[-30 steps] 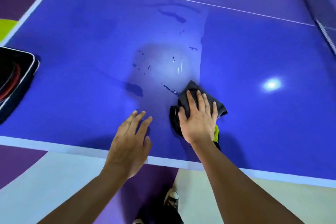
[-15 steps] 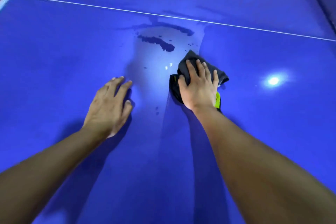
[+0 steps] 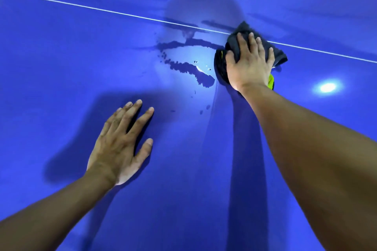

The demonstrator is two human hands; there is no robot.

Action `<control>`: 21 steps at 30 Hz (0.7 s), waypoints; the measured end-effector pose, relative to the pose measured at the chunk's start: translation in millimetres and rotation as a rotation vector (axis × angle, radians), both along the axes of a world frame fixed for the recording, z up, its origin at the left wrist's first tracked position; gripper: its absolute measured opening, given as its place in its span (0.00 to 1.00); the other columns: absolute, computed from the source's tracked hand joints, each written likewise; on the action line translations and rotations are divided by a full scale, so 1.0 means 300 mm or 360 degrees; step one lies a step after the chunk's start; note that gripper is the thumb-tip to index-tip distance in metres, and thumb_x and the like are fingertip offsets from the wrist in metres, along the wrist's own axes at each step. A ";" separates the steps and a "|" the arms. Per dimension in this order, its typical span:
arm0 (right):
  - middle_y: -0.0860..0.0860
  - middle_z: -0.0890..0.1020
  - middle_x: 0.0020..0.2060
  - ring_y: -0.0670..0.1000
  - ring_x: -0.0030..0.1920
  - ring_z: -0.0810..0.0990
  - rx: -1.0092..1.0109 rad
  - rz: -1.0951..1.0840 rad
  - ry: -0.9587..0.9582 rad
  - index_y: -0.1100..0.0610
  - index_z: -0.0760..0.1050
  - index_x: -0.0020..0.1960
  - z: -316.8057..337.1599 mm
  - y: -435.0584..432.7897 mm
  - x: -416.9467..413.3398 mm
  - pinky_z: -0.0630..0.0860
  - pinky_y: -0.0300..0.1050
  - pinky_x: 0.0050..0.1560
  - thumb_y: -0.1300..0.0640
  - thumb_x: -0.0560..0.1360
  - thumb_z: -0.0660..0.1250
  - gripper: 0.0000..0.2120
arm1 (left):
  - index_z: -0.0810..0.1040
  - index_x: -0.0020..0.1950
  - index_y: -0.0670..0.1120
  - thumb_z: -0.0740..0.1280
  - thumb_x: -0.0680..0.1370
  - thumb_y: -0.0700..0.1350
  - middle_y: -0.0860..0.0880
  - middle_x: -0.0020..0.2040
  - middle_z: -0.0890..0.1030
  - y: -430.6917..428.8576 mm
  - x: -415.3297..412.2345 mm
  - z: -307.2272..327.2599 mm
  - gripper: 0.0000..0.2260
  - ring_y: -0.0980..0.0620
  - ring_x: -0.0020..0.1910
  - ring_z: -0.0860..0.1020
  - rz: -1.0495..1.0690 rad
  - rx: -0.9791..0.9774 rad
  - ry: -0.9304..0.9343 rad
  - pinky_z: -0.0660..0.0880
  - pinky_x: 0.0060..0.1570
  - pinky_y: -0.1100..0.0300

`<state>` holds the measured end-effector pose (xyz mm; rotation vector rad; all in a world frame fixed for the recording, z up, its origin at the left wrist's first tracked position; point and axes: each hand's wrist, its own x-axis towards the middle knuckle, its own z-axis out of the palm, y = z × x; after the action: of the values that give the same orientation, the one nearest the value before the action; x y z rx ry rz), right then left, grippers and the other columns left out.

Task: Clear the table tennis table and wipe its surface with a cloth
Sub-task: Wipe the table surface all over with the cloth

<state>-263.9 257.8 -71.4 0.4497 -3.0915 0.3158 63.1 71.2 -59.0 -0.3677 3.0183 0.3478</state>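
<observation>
**Wiping stroke at the white line, with wet streaks beside the cloth.**
The right hand [image 3: 250, 63], fingers straight and spread, presses the dark bunched cloth [image 3: 279, 56] flat onto the blue bench [image 3: 61, 67]. The cloth lies on the white line [image 3: 102, 9], well in from the near edge. The left hand [image 3: 120, 142], also flat and spread, props on the bench nearer that edge. Likely faults: the bunched cloth may skip or merely smear the water streaks [image 3: 189, 67] just left of it, and the propping palm may slip on the wet gloss or leave prints.

Right hand [image 3: 250, 65] hides perhaps half the cloth [image 3: 276, 53].
</observation>
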 end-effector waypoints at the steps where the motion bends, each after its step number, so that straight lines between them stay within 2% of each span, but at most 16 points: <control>1: 0.48 0.56 0.83 0.49 0.82 0.50 0.0008 0.0006 -0.0002 0.43 0.55 0.82 0.000 -0.005 -0.016 0.40 0.58 0.81 0.37 0.80 0.46 0.32 | 0.56 0.82 0.53 0.50 0.81 0.59 0.49 0.82 0.55 0.003 0.005 0.000 0.29 0.48 0.82 0.53 0.0005 0.0006 0.0006 0.51 0.79 0.49; 9: 0.47 0.55 0.83 0.49 0.82 0.50 0.0063 0.0191 -0.0045 0.42 0.55 0.82 0.020 -0.021 -0.024 0.41 0.59 0.81 0.43 0.80 0.49 0.30 | 0.57 0.82 0.52 0.50 0.81 0.58 0.48 0.82 0.55 0.001 0.017 -0.008 0.29 0.48 0.81 0.52 -0.0008 -0.0004 0.0035 0.50 0.79 0.50; 13: 0.46 0.57 0.82 0.49 0.82 0.51 0.0056 0.0425 -0.0057 0.41 0.57 0.82 0.033 -0.042 0.173 0.42 0.58 0.81 0.44 0.80 0.50 0.30 | 0.55 0.82 0.53 0.47 0.82 0.59 0.48 0.82 0.54 0.002 0.021 -0.009 0.28 0.48 0.81 0.52 -0.0010 0.0002 0.0025 0.50 0.80 0.50; 16: 0.47 0.58 0.82 0.49 0.82 0.52 0.0034 0.0435 -0.0047 0.42 0.58 0.81 0.033 -0.045 0.335 0.42 0.58 0.81 0.43 0.79 0.49 0.31 | 0.55 0.81 0.53 0.46 0.81 0.59 0.48 0.82 0.54 -0.003 0.018 -0.017 0.28 0.47 0.81 0.52 -0.0016 -0.0004 0.0024 0.50 0.80 0.49; 21: 0.47 0.59 0.82 0.49 0.82 0.52 0.0035 0.0441 -0.0013 0.43 0.58 0.81 0.026 0.010 0.639 0.43 0.58 0.81 0.42 0.79 0.48 0.30 | 0.58 0.80 0.51 0.53 0.82 0.58 0.46 0.82 0.56 -0.014 0.025 -0.026 0.27 0.44 0.81 0.53 -0.0072 0.0059 0.0092 0.49 0.79 0.48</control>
<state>-72.2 260.7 -63.7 0.8819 -3.0411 0.2844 70.7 66.9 -66.7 -0.2915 3.0661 0.4178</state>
